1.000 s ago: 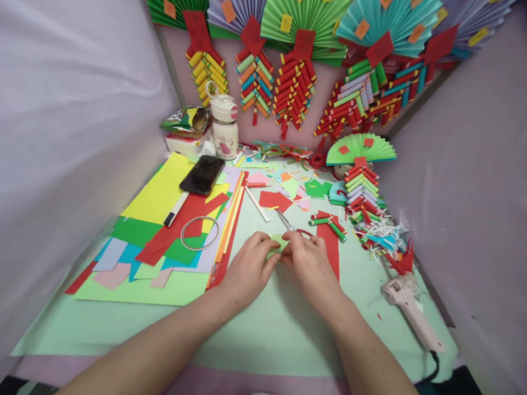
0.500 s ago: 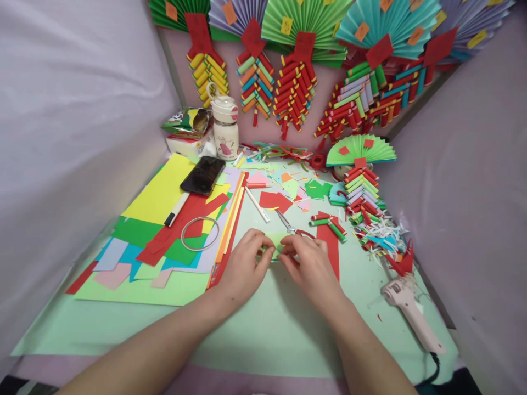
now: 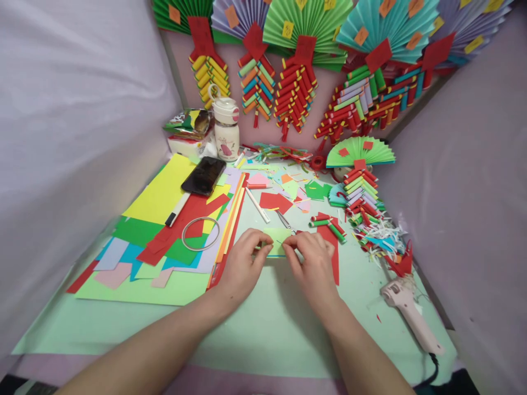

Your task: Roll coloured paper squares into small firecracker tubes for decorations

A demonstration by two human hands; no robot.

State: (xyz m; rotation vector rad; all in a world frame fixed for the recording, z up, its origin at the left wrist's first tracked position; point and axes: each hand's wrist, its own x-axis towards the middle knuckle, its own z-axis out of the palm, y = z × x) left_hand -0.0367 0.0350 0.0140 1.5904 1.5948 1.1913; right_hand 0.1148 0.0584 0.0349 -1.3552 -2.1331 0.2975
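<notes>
My left hand and my right hand meet over the pale green mat, and both pinch a small light green piece of paper between fingertips. The left fingers grip its left edge, the right fingers its right edge. The paper lies nearly flat and open between them, with a thin darker strip along its near edge. Scissors lie just behind the paper, partly hidden by my right hand. A red paper strip lies beside my right hand.
Stacked coloured sheets, a metal ring, a phone and a white pen lie to the left. Rolled paper tubes and scraps lie right, a glue gun near right. A mug and paper fans with firecracker strings stand behind.
The green paper was bunched small between my fingertips; now it is spread wider and flatter. Both hands have shifted slightly apart.
</notes>
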